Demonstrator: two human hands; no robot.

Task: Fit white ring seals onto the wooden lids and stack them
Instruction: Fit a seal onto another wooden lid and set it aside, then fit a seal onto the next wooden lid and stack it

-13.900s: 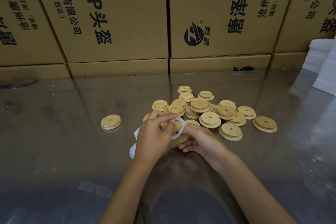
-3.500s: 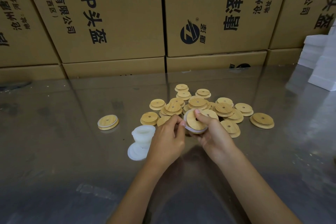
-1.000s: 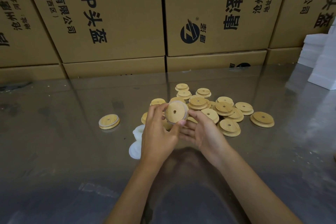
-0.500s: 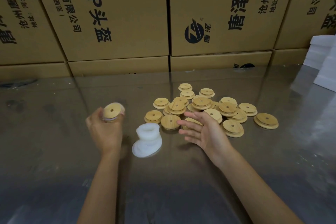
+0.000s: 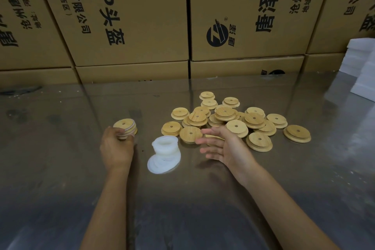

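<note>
The sealed lid (image 5: 125, 127) sits atop the small stack (image 5: 126, 133) at nine o'clock of the loose lid pile (image 5: 229, 121), gripped by the left hand (image 5: 116, 146). The right hand (image 5: 222, 144) hovers released over the pile, beside the white rings (image 5: 164, 153). A careless release could topple the stack. Half a second ago the lid was airborne.

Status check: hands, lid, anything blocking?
Left hand setting sealed lid on stack. Right hand open, hovering near loose lids. Ring seals between hands. Nothing blocking.

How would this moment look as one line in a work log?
left hand: setting sealed lid on stack | right hand: open, over loose lids | seals: between hands
</note>
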